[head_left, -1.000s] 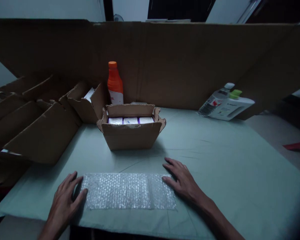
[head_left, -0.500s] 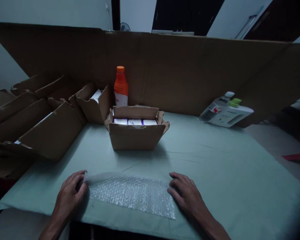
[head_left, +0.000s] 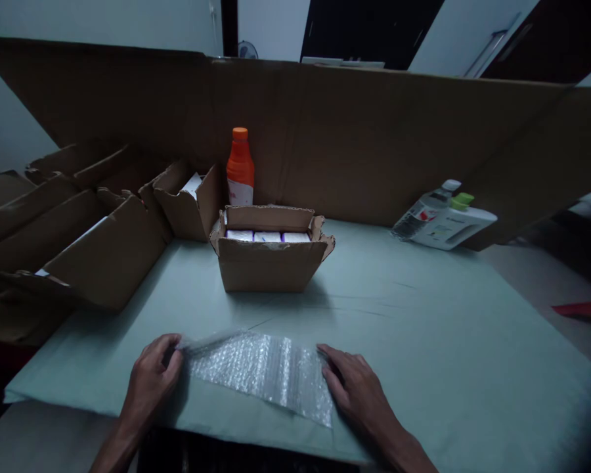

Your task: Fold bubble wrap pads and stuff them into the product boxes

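A clear sheet of bubble wrap (head_left: pixel 263 368) lies near the front edge of the table, its surface rippled and its far left edge folded up. At its left end, my left hand (head_left: pixel 153 371) pinches the corner between thumb and fingers. My right hand (head_left: pixel 352 381) is closed at the opposite end, thumb and fingertips on the sheet's right edge. Beyond the wrap stands an open cardboard box (head_left: pixel 270 266) holding several white packs with purple edges (head_left: pixel 267 236).
Open cardboard boxes (head_left: pixel 113 256) crowd the left side, with a smaller box (head_left: pixel 182 210) behind. An orange bottle (head_left: pixel 240 167) stands at the back. A clear bottle (head_left: pixel 426 210) and a white jug with a green cap (head_left: pixel 456 228) lean by the cardboard wall (head_left: pixel 354 138).
Both hands have come closer together, the left moving right and the right moving left. Between them the bubble wrap has buckled into ridges, and its far left edge has folded more.
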A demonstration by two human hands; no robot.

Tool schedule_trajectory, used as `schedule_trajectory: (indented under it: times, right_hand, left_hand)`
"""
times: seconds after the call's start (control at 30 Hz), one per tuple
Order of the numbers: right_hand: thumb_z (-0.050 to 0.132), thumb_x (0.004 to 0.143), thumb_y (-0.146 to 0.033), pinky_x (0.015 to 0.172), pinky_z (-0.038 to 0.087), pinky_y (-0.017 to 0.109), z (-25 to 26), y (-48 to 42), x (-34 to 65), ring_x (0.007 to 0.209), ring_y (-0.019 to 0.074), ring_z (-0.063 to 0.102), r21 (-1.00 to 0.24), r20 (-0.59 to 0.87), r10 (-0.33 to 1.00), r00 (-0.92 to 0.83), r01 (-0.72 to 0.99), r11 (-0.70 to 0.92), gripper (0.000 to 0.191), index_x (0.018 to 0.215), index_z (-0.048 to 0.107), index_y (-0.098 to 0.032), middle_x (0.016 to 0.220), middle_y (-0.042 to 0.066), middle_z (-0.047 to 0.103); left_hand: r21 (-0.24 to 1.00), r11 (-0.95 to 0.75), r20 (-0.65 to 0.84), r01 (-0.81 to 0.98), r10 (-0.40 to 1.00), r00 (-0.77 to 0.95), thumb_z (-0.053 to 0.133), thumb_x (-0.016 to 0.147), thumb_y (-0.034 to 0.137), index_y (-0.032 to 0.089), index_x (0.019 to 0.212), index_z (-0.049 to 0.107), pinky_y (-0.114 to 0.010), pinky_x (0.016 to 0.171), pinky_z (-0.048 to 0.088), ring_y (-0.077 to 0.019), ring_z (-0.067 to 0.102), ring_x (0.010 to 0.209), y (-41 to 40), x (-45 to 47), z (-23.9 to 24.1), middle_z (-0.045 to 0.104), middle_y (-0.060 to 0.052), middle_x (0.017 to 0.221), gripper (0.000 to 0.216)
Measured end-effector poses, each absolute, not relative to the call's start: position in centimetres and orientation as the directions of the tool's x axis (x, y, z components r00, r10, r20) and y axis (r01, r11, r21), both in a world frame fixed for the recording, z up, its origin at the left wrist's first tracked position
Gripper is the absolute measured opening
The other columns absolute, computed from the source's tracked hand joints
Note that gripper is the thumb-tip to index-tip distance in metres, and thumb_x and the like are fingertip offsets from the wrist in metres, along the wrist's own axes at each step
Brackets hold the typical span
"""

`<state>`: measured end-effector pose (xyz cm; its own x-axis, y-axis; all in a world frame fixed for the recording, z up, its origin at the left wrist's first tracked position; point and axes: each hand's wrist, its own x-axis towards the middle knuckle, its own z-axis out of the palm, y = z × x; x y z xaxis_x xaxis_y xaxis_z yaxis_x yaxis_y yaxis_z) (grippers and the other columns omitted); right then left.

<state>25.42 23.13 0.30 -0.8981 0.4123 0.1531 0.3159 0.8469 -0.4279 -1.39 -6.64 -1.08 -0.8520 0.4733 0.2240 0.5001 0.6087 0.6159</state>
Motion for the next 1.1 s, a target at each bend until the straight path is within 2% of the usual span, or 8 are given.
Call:
schedule_trajectory:
  times: [0.13, 0.23, 0.4, 0.5, 0.67, 0.8, 0.93, 1.1]
  right_hand:
    - [0.048, 0.094, -0.018, 0.088, 0.053, 0.04, 2.0, 20.9, 24.7, 0.098, 0.0241, 0.071, -0.602, -0.009, 0.288, -0.958, 0.235, 0.763, 0.043, 0.133, 0.063, -0.025, 0.121, 0.008, 0.074]
    - [0.048, 0.096, -0.021, 0.089, 0.053, 0.038, 3.1, 19.2, 24.2, 0.097, 0.0223, 0.069, -0.731, -0.074, 0.197, -0.978, 0.188, 0.656, 0.039, 0.13, 0.067, -0.026, 0.11, 0.006, 0.076]
    - [0.051, 0.096, -0.024, 0.086, 0.052, 0.033, 4.6, 17.5, 23.5, 0.091, 0.0192, 0.067, -0.877, -0.059, 0.226, -0.972, 0.158, 0.453, 0.034, 0.124, 0.071, -0.027, 0.099, 0.004, 0.074]
    - [0.053, 0.094, -0.024, 0.078, 0.051, 0.029, 5.2, 16.9, 23.2, 0.084, 0.0174, 0.066, -0.928, -0.039, 0.267, -0.963, 0.134, 0.348, 0.029, 0.115, 0.075, -0.024, 0.093, 0.004, 0.074]
    - [0.056, 0.09, -0.019, 0.079, 0.05, 0.028, 4.9, 16.1, 22.8, 0.079, 0.0157, 0.066, -0.956, 0.001, 0.262, -0.965, 0.076, 0.282, 0.024, 0.1, 0.078, -0.022, 0.087, 0.003, 0.074]
    - [0.056, 0.088, -0.017, 0.08, 0.051, 0.029, 4.4, 16.3, 22.4, 0.08, 0.0163, 0.067, -0.948, 0.006, 0.296, -0.955, 0.089, 0.305, 0.023, 0.096, 0.077, -0.021, 0.087, 0.003, 0.075]
    - [0.057, 0.086, -0.015, 0.079, 0.052, 0.029, 4.8, 17.0, 22.1, 0.082, 0.0169, 0.069, -0.949, 0.033, 0.294, -0.955, 0.062, 0.308, 0.022, 0.096, 0.076, -0.021, 0.088, 0.003, 0.076]
    - [0.057, 0.085, -0.015, 0.073, 0.056, 0.028, 4.8, 17.7, 21.9, 0.078, 0.0169, 0.072, -0.977, -0.038, 0.346, -0.938, 0.107, 0.183, 0.027, 0.106, 0.074, -0.02, 0.087, 0.004, 0.076]
  left_hand:
    - [0.6, 0.508, 0.323, 0.618, 0.553, -0.768, 0.049, 0.084, 0.032, 0.021, 0.092, 0.067, -0.033, 0.073, 0.056, -0.0223, 0.071, 0.079, -3.7, -1.7, 0.9, 0.076, -0.005, 0.088, 0.023]
    - [0.573, 0.407, 0.391, 0.712, 0.627, -0.674, 0.046, 0.085, 0.026, 0.02, 0.091, 0.066, -0.035, 0.079, 0.055, -0.0224, 0.07, 0.086, -0.5, -2.1, 1.9, 0.075, -0.006, 0.091, 0.023]
    - [0.55, 0.322, 0.367, 0.771, 0.736, -0.569, 0.046, 0.084, 0.019, 0.022, 0.093, 0.067, -0.035, 0.083, 0.053, -0.0208, 0.068, 0.087, 4.7, -1.7, 1.5, 0.074, -0.005, 0.091, 0.023]
    - [0.529, 0.305, 0.34, 0.792, 0.779, -0.527, 0.049, 0.082, 0.014, 0.022, 0.097, 0.068, -0.038, 0.084, 0.053, -0.0225, 0.066, 0.088, 6.6, -0.5, 0.9, 0.072, -0.005, 0.092, 0.026]
    - [0.474, 0.372, 0.392, 0.798, 0.723, -0.569, 0.053, 0.085, 0.015, 0.018, 0.131, 0.056, -0.055, 0.108, 0.04, -0.0328, 0.051, 0.126, 6.8, 1.7, 0.5, 0.058, -0.016, 0.133, 0.047]
    - [0.462, 0.287, 0.404, 0.839, 0.775, -0.487, 0.054, 0.087, 0.017, 0.021, 0.123, 0.062, -0.056, 0.107, 0.042, -0.0321, 0.053, 0.125, 5.8, 2.7, -0.7, 0.061, -0.015, 0.131, 0.037]
    - [0.594, 0.203, 0.338, 0.778, 0.815, -0.47, 0.055, 0.088, 0.024, 0.021, 0.107, 0.07, -0.052, 0.103, 0.048, -0.0297, 0.06, 0.12, 4.1, 3.2, -1.3, 0.069, -0.013, 0.122, 0.024]
    - [0.884, 0.196, 0.086, 0.424, 0.824, -0.56, 0.056, 0.089, 0.032, 0.022, 0.116, 0.069, -0.049, 0.106, 0.05, -0.0276, 0.062, 0.123, 0.1, 3.6, 1.2, 0.068, -0.012, 0.128, 0.031]
